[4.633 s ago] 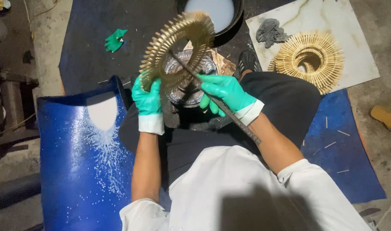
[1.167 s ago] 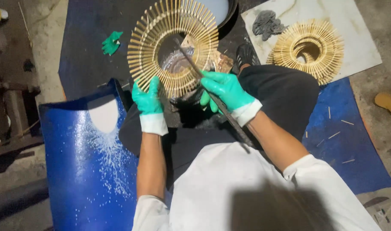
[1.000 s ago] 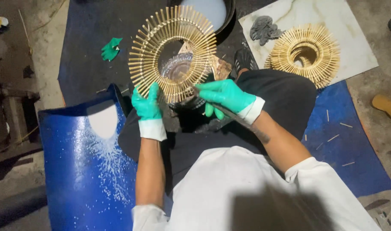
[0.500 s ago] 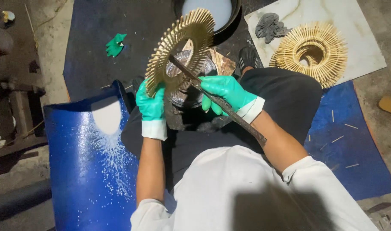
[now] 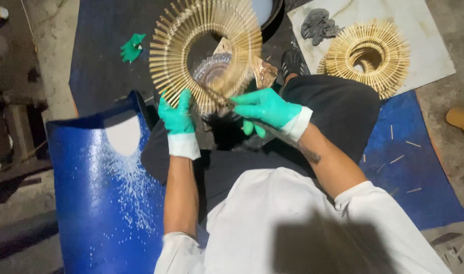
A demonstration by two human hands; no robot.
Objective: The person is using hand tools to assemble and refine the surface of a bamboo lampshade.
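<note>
1. A curved blue plastic sheet (image 5: 102, 203), speckled with white and marked by a pale patch near its upper edge, is seen to the lower left of the stick ring, beside the person's left leg.
2. A crumpled green glove (image 5: 132, 47) is seen on the dark blue mat (image 5: 97, 66), to the left of the stick ring and well apart from it.
3. The left hand (image 5: 177, 112), gloved in green with a white cuff, is closed on the lower left rim of the stick ring; the fingers are wrapped over the sticks there.
4. The stick ring (image 5: 205, 48), a round wreath of pale wooden sticks set radially about an open centre, is held upright and tilted above the lap, in front of the person's knees.
5. A thin dark brush (image 5: 262, 124) is laid slantwise from the lower part of the stick ring down across the right forearm.
6. The right hand (image 5: 265, 107), likewise gloved in green, is clamped on that brush, just right of the stick ring's lower edge; the thumb is pointed toward the ring.
7. A dark round basin (image 5: 272, 15) is partly hidden behind the stick ring, at its upper right.
8. A second stick ring (image 5: 369, 56) is laid flat on a pale board (image 5: 435, 56), well to the right of the held one, with a grey crumpled rag (image 5: 318, 25) beside it.
</note>
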